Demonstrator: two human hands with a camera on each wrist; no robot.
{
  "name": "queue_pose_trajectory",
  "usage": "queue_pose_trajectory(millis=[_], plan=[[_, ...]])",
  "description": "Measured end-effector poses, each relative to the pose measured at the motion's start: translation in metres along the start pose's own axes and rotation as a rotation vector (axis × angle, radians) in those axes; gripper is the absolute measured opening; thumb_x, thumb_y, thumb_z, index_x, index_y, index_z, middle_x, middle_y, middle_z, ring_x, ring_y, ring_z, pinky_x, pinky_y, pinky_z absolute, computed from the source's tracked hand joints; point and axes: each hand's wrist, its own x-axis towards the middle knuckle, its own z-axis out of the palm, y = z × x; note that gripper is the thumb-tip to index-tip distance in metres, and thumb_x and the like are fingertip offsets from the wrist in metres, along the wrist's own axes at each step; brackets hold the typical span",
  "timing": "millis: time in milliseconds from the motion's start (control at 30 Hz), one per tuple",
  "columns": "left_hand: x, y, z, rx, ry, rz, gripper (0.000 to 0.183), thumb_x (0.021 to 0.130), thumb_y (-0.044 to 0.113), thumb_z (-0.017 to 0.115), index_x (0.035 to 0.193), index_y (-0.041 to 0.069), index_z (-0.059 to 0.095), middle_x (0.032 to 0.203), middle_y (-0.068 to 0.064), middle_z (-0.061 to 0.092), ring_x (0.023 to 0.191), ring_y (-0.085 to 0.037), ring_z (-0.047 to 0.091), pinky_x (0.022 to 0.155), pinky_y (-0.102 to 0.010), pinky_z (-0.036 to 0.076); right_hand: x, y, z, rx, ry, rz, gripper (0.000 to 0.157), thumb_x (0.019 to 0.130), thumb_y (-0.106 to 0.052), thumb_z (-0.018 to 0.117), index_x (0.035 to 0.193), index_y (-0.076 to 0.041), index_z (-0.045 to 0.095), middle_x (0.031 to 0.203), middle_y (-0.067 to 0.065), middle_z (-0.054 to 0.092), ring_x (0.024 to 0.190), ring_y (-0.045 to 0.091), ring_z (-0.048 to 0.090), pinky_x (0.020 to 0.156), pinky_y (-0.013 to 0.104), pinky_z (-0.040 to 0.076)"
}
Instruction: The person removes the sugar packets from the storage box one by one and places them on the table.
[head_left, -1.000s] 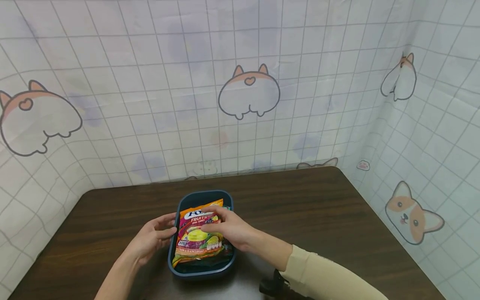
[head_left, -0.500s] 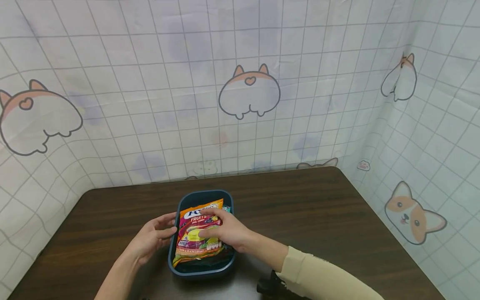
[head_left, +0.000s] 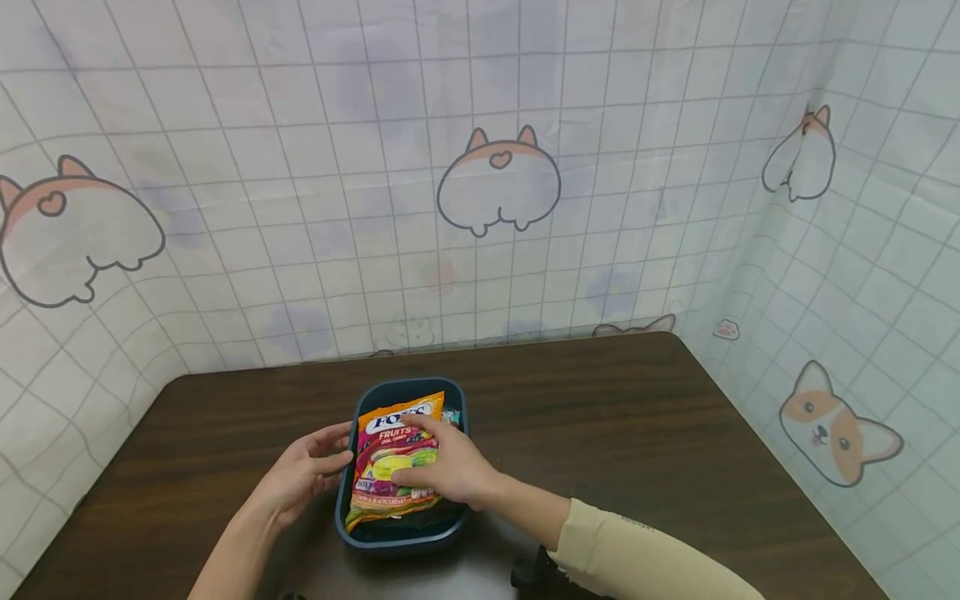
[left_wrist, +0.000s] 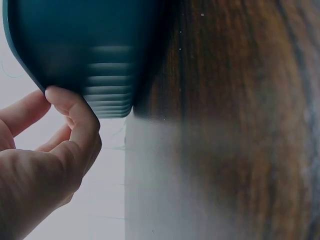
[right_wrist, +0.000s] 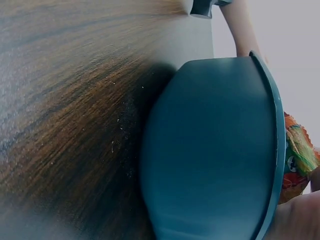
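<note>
A dark blue rectangular box (head_left: 340, 507) stands on the table, and a candy bag (head_left: 386, 504) labelled FOX'S Fruits lies in it. Beside it, a teal packet (head_left: 452, 417) peeks out at the right; dark contents lie underneath. My left hand (head_left: 296, 473) touches the box's left side near the rim, fingers bent loosely; close up, the left wrist view has its thumb and a finger at the wall's edge. From the right, my right hand (head_left: 453, 467) reaches over the rim and grips the bag between thumb and fingers. Part of the bag is hidden under that hand.
The dark wooden table (head_left: 585, 408) extends around the box. A grid-patterned cloth (head_left: 315, 208) with cartoon dogs hangs behind it and along the sides. Below my right sleeve sits a small black device (head_left: 528, 573).
My right hand has shifted slightly left on the bag, its thumb sliding toward the near left. The bag's right edge has drawn inward a little. My left hand stays at the box.
</note>
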Motion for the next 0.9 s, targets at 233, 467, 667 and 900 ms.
queue_pose_trajectory(millis=[233, 467, 667, 900], plan=[[0.001, -0.002, -0.001, -0.02, 0.001, 0.0, 0.06, 0.103, 0.01, 0.061, 0.155, -0.003, 0.034, 0.133, -0.018, 0.047, 0.11, -0.026, 0.055, 0.092, -0.037, 0.054, -0.002, -0.001, -0.005, 0.055, 0.006, -0.009, 0.069, 0.089, -0.022, 0.083, 0.15, -0.022, 0.051, 0.131, 0.007, 0.056, 0.105, 0.022, 0.059, 0.088, 0.04, 0.056], [0.003, -0.002, -0.004, -0.074, -0.025, 0.012, 0.06, 0.103, 0.006, 0.058, 0.155, -0.004, 0.031, 0.131, -0.017, 0.053, 0.103, -0.02, 0.06, 0.089, -0.037, 0.056, -0.001, 0.001, -0.018, 0.104, 0.017, -0.021, 0.069, 0.09, -0.019, 0.082, 0.151, -0.022, 0.05, 0.133, 0.01, 0.054, 0.108, 0.025, 0.058, 0.093, 0.043, 0.054], [0.005, -0.003, -0.005, -0.082, -0.036, 0.007, 0.06, 0.103, 0.006, 0.059, 0.154, -0.005, 0.031, 0.13, -0.018, 0.058, 0.104, -0.021, 0.062, 0.091, -0.04, 0.056, -0.002, 0.01, -0.032, 0.117, 0.024, -0.037, 0.071, 0.091, -0.019, 0.081, 0.153, -0.02, 0.048, 0.135, 0.013, 0.053, 0.11, 0.027, 0.058, 0.092, 0.042, 0.054], [0.004, 0.0, -0.005, -0.094, -0.047, 0.014, 0.058, 0.103, 0.002, 0.056, 0.154, -0.006, 0.029, 0.127, -0.018, 0.059, 0.1, -0.021, 0.063, 0.088, -0.039, 0.056, -0.005, 0.014, -0.054, 0.125, 0.06, -0.044, 0.071, 0.091, -0.027, 0.081, 0.154, -0.026, 0.047, 0.137, 0.015, 0.049, 0.111, 0.029, 0.057, 0.09, 0.039, 0.055]])
